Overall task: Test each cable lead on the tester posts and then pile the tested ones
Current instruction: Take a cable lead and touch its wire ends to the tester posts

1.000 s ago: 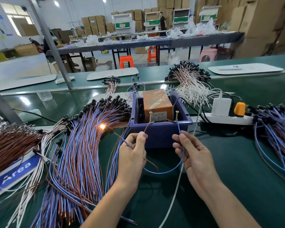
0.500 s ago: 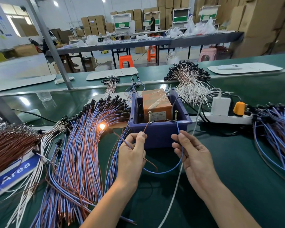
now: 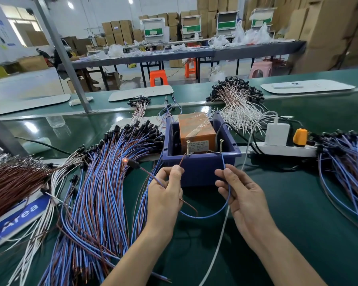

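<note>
Left of the left hand (image 3: 165, 195), the heap of blue-and-brown leads (image 3: 95, 193) is lying; it and the right hand (image 3: 242, 195) are pinching a thin two-wire lead (image 3: 205, 217) onto brass screw posts (image 3: 188, 147)

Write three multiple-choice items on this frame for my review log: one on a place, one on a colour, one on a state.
1. Where does the power strip lie from the blue box?
A. to its left
B. to its right
C. inside it

2. The wire pinched by the right hand is:
A. white
B. brown
C. blue

3. The small lamp on the lead under test is:
A. glowing
B. dark
C. cut off

Key:
1 B, the strip sits beyond the box's right wall.
2 C, the wire runs blue from that hand up to the right post.
3 A, it shows an orange glow while the left hand holds the brown wire to the left post.
</note>
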The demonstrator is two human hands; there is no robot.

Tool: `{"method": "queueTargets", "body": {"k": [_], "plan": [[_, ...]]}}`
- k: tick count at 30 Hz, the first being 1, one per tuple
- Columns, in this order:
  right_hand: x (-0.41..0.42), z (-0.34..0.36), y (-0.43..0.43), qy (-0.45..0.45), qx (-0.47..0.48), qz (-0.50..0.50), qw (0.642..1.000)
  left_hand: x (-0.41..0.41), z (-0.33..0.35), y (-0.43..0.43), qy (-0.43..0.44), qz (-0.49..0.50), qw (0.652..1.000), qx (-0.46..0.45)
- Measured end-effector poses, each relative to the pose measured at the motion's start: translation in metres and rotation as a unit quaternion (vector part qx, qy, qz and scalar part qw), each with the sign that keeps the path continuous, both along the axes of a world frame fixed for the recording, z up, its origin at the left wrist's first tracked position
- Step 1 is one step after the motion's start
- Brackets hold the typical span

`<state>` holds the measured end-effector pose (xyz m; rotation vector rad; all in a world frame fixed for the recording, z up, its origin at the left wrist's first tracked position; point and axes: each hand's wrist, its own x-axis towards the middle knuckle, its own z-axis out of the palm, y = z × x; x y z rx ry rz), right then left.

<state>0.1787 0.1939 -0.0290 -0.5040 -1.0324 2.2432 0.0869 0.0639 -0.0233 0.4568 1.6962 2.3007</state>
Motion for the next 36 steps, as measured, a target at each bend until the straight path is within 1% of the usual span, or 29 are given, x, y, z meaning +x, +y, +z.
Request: {"method": "queueTargets", "body": {"k": [5,7,10,15,26,32,36], "plan": [[0.001,0.002,-0.003,0.012,0.008,0.022,1.000,0.005,0.003,-0.003,0.005,-0.076,0.996,0.037],[0.002,0.002,-0.007,0.010,0.021,0.045,0.999,0.009,0.002,-0.003,0.014,-0.111,0.993,0.027],[0.003,0.002,-0.013,0.007,0.045,0.086,0.995,0.015,0.000,-0.001,0.027,-0.131,0.991,-0.003],[0.002,0.001,-0.017,-0.008,0.084,0.120,0.989,0.021,0.000,0.001,0.024,-0.137,0.990,-0.030],[0.003,-0.001,-0.015,-0.033,0.101,0.135,0.985,0.024,0.000,0.001,0.029,-0.138,0.989,-0.045],[0.003,-0.002,-0.011,-0.031,0.104,0.122,0.987,0.021,-0.003,0.001,0.055,-0.098,0.992,-0.052],[0.003,-0.003,-0.009,-0.035,0.102,0.120,0.987,0.021,-0.003,0.001,0.061,-0.094,0.992,-0.064]]}}
